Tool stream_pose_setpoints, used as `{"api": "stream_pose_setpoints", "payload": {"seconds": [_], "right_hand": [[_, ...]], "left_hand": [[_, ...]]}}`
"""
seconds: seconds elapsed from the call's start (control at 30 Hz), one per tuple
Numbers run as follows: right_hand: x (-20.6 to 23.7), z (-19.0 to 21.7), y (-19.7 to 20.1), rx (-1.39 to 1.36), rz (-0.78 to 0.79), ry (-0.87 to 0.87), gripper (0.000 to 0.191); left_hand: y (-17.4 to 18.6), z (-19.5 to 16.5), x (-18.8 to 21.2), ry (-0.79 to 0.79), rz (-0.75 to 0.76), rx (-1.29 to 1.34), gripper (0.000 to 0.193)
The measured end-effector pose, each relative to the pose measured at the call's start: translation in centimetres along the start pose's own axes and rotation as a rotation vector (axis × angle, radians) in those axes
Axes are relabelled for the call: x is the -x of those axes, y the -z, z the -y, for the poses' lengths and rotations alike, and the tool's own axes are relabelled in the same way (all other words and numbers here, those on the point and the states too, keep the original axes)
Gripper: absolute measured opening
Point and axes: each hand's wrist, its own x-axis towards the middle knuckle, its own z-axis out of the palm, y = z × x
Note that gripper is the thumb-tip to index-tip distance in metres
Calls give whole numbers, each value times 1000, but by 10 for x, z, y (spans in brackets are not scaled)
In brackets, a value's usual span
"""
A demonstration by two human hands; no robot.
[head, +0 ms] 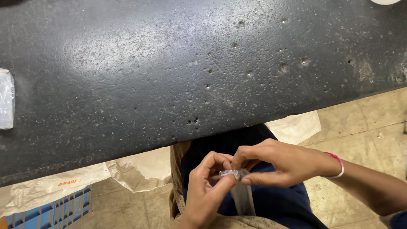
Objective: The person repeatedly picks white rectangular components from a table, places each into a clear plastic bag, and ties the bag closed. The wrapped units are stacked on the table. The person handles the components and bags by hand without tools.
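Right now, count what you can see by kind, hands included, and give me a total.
Hands: 2, left hand and right hand, both pinching the clear strip
Clear strips: 1
Clear packets: 1, packet on the table
Plastic bags: 2, bag and bag
Blue crates: 1, crate
Total: 7
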Motion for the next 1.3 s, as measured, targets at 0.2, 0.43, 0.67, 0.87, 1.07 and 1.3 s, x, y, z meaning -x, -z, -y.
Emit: {"api": "stream_pose_setpoints", "payload": {"seconds": [0.2, 0.43, 0.67, 0.87, 1.07, 1.3], "right_hand": [[1, -6, -1, 99, -26, -3, 24], [3, -12, 0, 89, -4, -28, 15], [4, -16, -2, 103, -25, 33, 19], [5, -16, -4, 101, -60, 21, 23], [4, -9, -11, -2, -99, -122, 30], [-2, -5, -13, -10, -152, -195, 27]], "left_hand": [[6, 3, -4, 3, 66, 65, 13], [8, 6, -1, -55, 89, -21, 8], [14, -4, 2, -70, 121, -98, 11], [7, -12, -3, 24, 49, -170, 24], [2, -17, -6, 36, -5, -295, 32], [2, -20, -6, -4, 35, -307, 29]]}}
